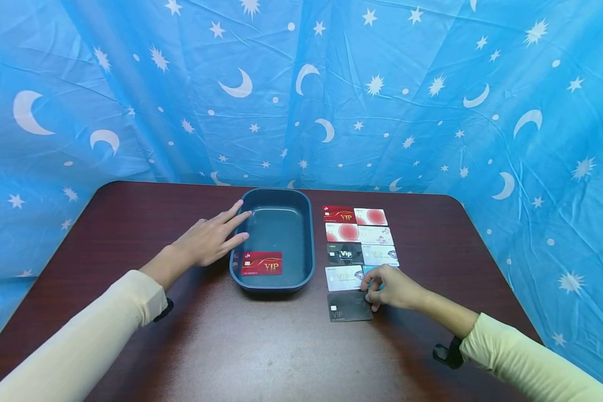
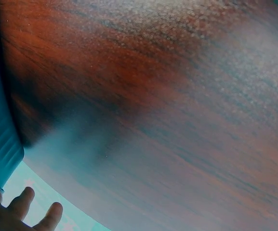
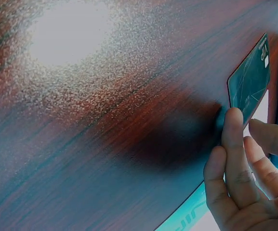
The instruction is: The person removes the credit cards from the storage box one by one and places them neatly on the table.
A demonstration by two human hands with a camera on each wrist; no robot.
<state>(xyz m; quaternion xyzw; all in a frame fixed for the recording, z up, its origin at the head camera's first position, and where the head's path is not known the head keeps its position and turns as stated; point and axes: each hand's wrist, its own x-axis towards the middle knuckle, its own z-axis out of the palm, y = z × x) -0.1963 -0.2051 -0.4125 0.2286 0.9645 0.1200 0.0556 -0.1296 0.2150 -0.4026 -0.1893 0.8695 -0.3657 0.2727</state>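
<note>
In the head view, my right hand (image 1: 391, 289) holds the right edge of a black VIP card (image 1: 347, 308) between curled fingers and thumb. The right wrist view shows the fingertips (image 3: 232, 118) at one end of this black card (image 3: 250, 79). My left hand (image 1: 212, 237) rests with spread fingers on the left rim of a dark blue tray (image 1: 309, 234). Inside that tray lies a red VIP card (image 1: 262, 263). Part of a blue card (image 1: 368, 269) shows behind the right hand, which covers the rest.
Several cards lie in two columns right of the tray: a red VIP card (image 1: 339, 214), a white card with a pink circle (image 1: 341, 232), a dark Vip card (image 1: 345, 254) and a white VIP card (image 1: 344, 278) among them. A blue star-patterned curtain (image 1: 281, 139) hangs behind the brown table (image 1: 271, 346).
</note>
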